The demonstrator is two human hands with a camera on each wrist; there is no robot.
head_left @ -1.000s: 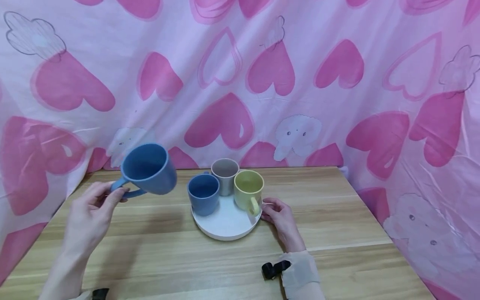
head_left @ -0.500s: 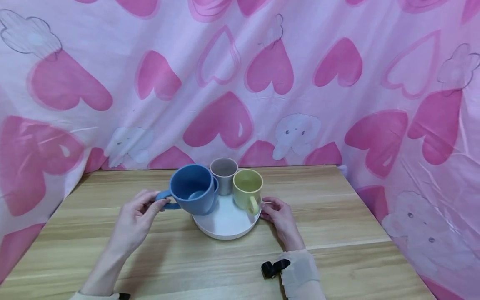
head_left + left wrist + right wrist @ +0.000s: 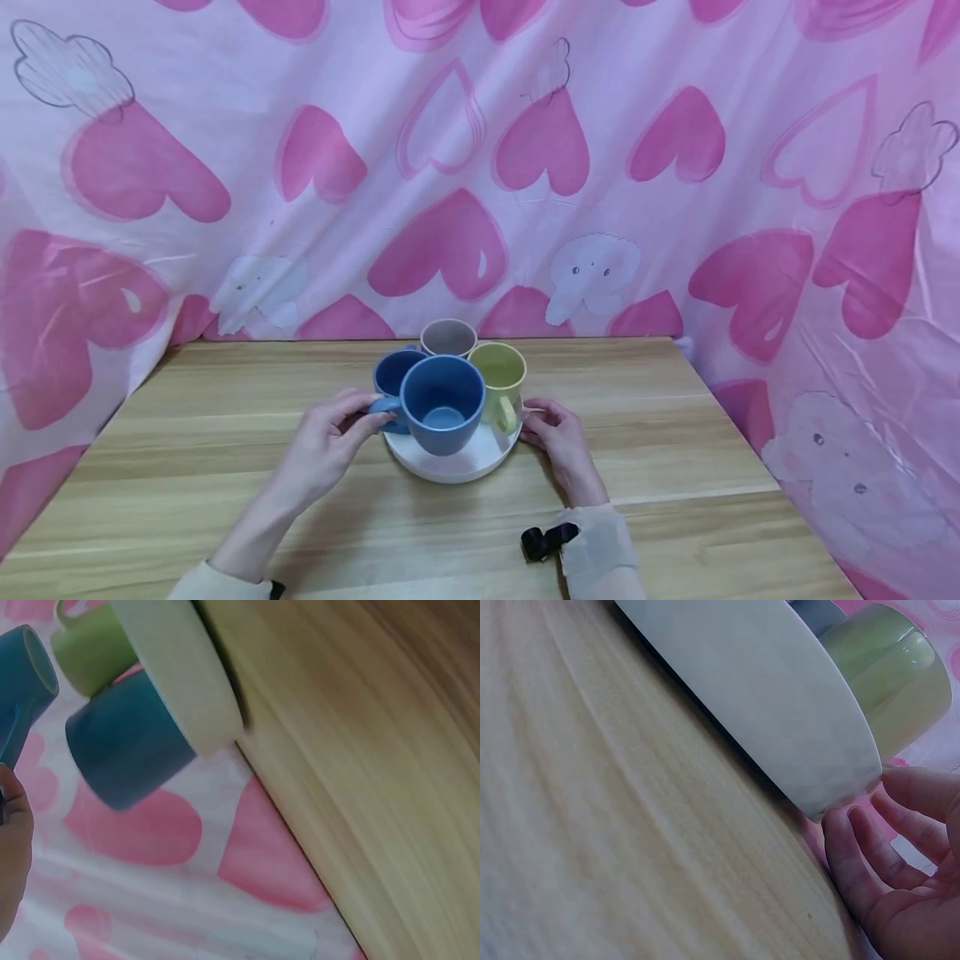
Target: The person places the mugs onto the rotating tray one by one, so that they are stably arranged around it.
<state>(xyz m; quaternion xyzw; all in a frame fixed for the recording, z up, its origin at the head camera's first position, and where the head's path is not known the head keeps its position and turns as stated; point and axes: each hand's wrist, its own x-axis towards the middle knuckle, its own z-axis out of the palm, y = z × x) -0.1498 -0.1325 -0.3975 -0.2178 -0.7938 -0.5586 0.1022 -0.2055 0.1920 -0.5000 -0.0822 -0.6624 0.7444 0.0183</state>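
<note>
My left hand [image 3: 326,446] pinches the handle of a blue mug [image 3: 442,408]. That mug is held over the front of a round white tray [image 3: 450,475], its mouth tipped toward me. In the left wrist view the held mug [image 3: 26,671] shows apart from the tray. A second blue mug [image 3: 393,371], a grey cup [image 3: 448,335] and a yellow-green mug [image 3: 498,375] stand on the tray; the held mug partly hides them. My right hand [image 3: 558,437] grips the tray's right edge, and its fingers [image 3: 847,855] meet the rim in the right wrist view.
The tray rests on a wood-grain table [image 3: 675,467], towards its far edge. A pink and white heart-patterned cloth [image 3: 615,167] hangs behind the table and along its sides. A black wrist-worn device [image 3: 550,542] sits by the right sleeve.
My left hand has carried the blue mug rightward and down, from left of the tray to over its front. My right hand has stayed at the tray's edge.
</note>
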